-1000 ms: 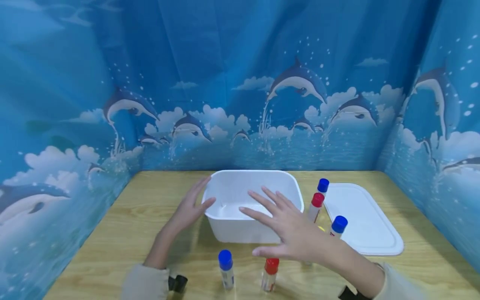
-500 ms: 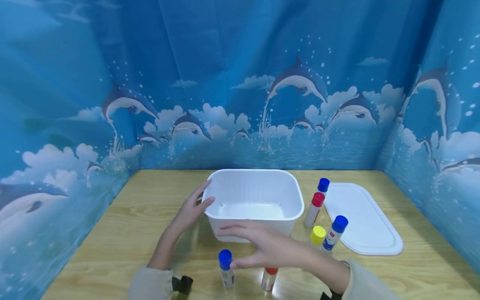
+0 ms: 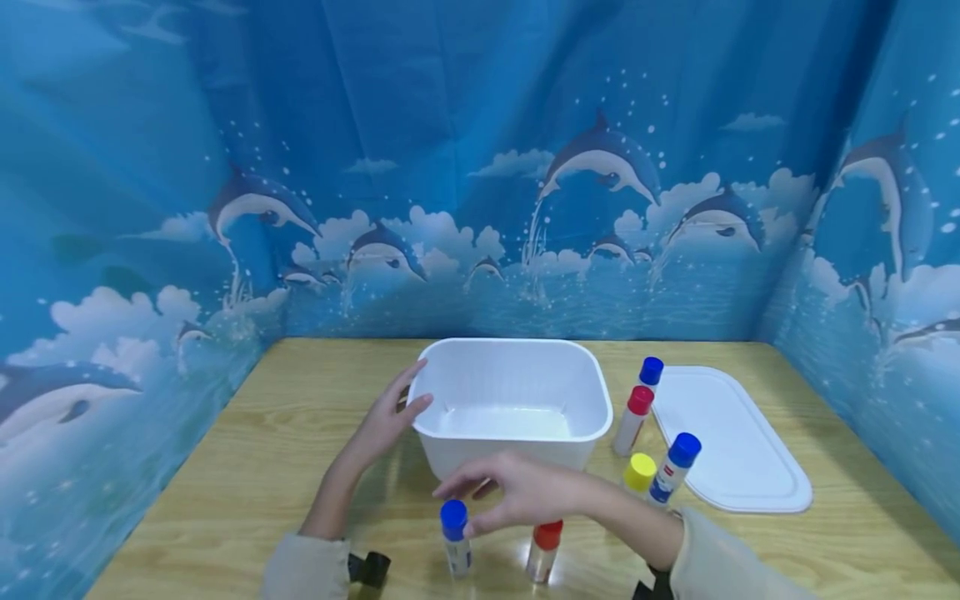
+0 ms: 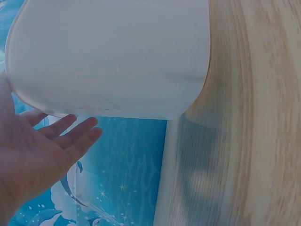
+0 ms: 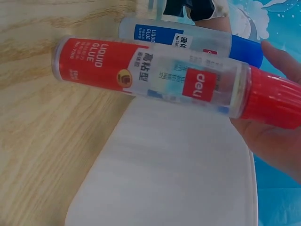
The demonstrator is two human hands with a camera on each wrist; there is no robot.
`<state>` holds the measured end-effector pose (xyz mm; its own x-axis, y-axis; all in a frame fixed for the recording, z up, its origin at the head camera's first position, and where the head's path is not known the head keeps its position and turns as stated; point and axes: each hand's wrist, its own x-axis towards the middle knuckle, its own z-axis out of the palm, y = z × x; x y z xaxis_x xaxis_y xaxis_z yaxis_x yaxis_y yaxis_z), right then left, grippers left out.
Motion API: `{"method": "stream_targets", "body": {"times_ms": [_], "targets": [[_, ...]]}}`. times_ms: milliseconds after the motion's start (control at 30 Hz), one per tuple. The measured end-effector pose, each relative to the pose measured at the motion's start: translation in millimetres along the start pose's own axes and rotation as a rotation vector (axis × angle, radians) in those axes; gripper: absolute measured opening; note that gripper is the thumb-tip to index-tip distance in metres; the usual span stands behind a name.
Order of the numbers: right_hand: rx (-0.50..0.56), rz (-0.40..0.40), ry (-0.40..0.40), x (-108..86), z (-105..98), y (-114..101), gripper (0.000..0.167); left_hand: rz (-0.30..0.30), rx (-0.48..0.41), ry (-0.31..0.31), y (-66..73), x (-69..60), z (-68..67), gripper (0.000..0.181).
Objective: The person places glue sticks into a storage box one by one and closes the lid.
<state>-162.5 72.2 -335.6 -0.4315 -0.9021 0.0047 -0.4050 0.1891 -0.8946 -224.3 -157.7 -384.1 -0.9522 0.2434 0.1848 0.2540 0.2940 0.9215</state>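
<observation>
A white plastic box (image 3: 444,457) stands on the table, its mouth facing up. At its left rim rests my left hand (image 3: 384,423), thumb over the edge, fingers spread along the outside wall; the left wrist view shows these fingers (image 4: 77,136) fairly straight against the box (image 4: 108,61). In front of the box, my right hand (image 3: 528,490) arches over a blue-capped liquid glue bottle (image 3: 458,554). Its thumb is beside the blue cap (image 5: 247,51), its fingertips just behind. Whether they touch, I cannot tell. Right of it stands a red-capped glue bottle (image 3: 542,558), partly behind the hand.
Right of the box stand a blue-capped bottle (image 3: 651,372), a red-capped bottle (image 3: 632,425), a yellow-capped bottle (image 3: 640,472) and another blue-capped bottle (image 3: 672,471). A white lid (image 3: 727,442) lies flat beyond them. A dolphin-print curtain (image 3: 480,167) borders the wooden table (image 3: 247,467).
My right hand has moved from over the box's front right down and left to the front blue-capped glue bottle, its fingers less spread. The left hand stays at the box's left rim.
</observation>
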Motion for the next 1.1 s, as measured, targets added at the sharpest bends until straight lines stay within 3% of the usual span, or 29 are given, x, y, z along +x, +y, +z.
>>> {"method": "stream_targets", "body": {"times_ms": [433,633,967,1100], "targets": [[0.050,0.024,-0.032,4.5,1,6,0.033,-0.031,0.032,-0.020,3.2,-2.0,-1.5,0.058],[0.102,0.034,-0.046,4.9,2,9,0.031,-0.007,0.046,-0.021,2.5,-1.4,-2.0,0.058],[0.108,-0.012,-0.049,5.0,2,13,0.031,-0.074,0.064,-0.028,7.2,-3.7,-2.2,0.064],[0.124,-0.025,-0.049,4.4,1,10,0.030,-0.056,0.067,-0.037,12.7,-5.8,-2.7,0.063]]}}
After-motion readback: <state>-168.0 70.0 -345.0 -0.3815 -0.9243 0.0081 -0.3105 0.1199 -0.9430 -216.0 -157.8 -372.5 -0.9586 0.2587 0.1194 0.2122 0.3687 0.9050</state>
